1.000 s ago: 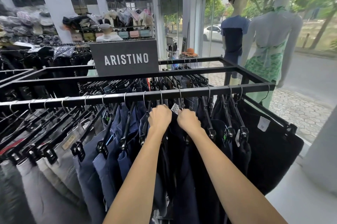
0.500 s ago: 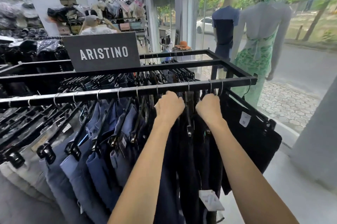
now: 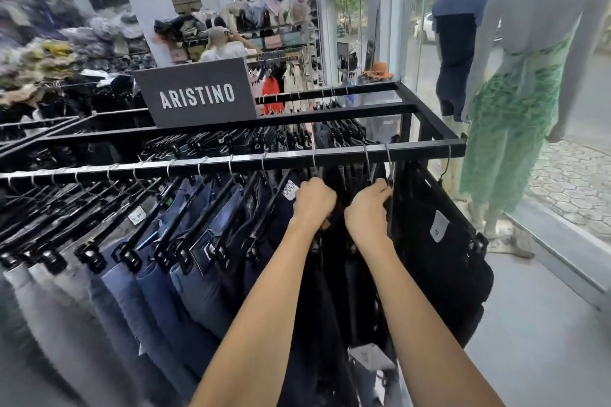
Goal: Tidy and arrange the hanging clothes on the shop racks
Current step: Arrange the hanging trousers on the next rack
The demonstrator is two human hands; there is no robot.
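A black metal rack [image 3: 231,163] carries a row of trousers on black clip hangers: grey at the left, blue jeans [image 3: 185,277] in the middle, dark navy and black trousers [image 3: 439,261] at the right end. My left hand [image 3: 312,199] is closed around a hanger of dark trousers just below the rail. My right hand [image 3: 367,208] grips the neighbouring dark-trouser hanger, a hand's width to the right. The fingers of both hands are hidden among the fabric.
A dark ARISTINO sign [image 3: 196,95] stands on the rack's top. Two mannequins [image 3: 515,102] stand by the glass shopfront at the right. A person [image 3: 220,44] in a cap works behind the rack among shelves of bags. Grey floor [image 3: 542,324] lies to the right.
Both hands have shifted right along the rail towards the rack's end, moving from the navy trousers to the black ones. The view has swung left, showing more of the jeans.
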